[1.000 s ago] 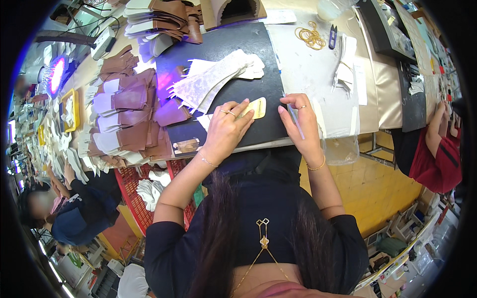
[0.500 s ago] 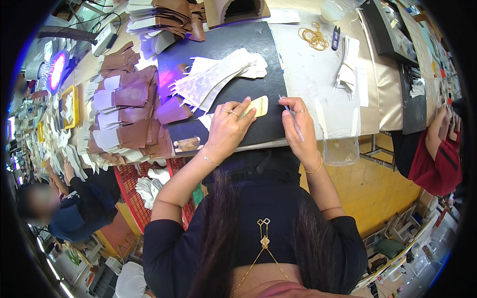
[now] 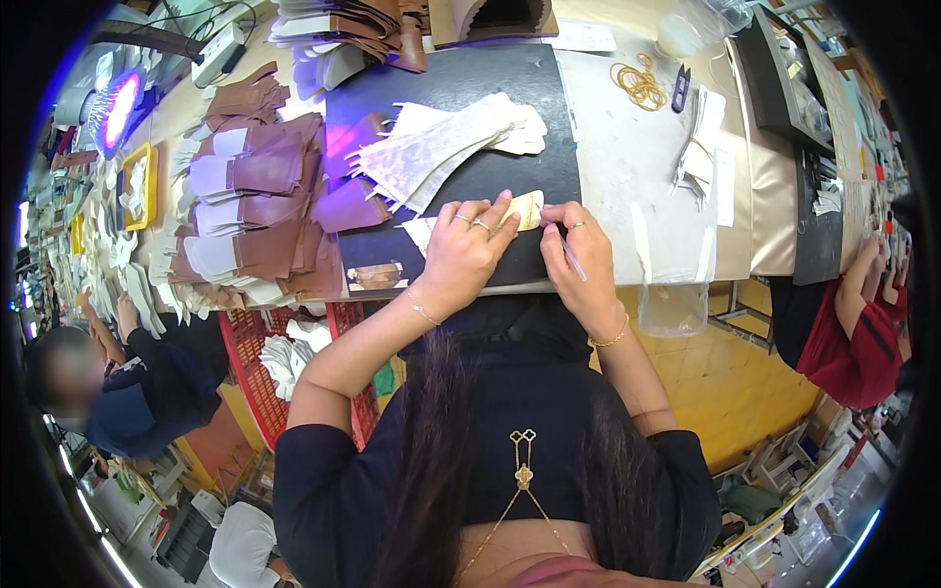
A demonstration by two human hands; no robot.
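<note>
A small cream-coloured cut piece (image 3: 527,209) lies on the black mat (image 3: 500,98) at the near table edge. My left hand (image 3: 467,250) presses down on the piece's left part, fingers curled over it. My right hand (image 3: 578,257) grips a thin pen-like tool (image 3: 571,260), its tip at the piece's right edge. Just beyond, a fanned pile of pale patterned cut pieces (image 3: 446,147) rests on the mat.
Stacks of brown and white leather pieces (image 3: 257,211) fill the table's left side. Yellow rubber bands (image 3: 639,84) and a small blue clipper (image 3: 680,88) lie at the far right. A red basket (image 3: 265,363) stands below the table. Other people sit at left (image 3: 137,377) and right (image 3: 848,323).
My right hand has moved left, closer to the cream piece, so both hands now meet at it. The left hand stays on the piece.
</note>
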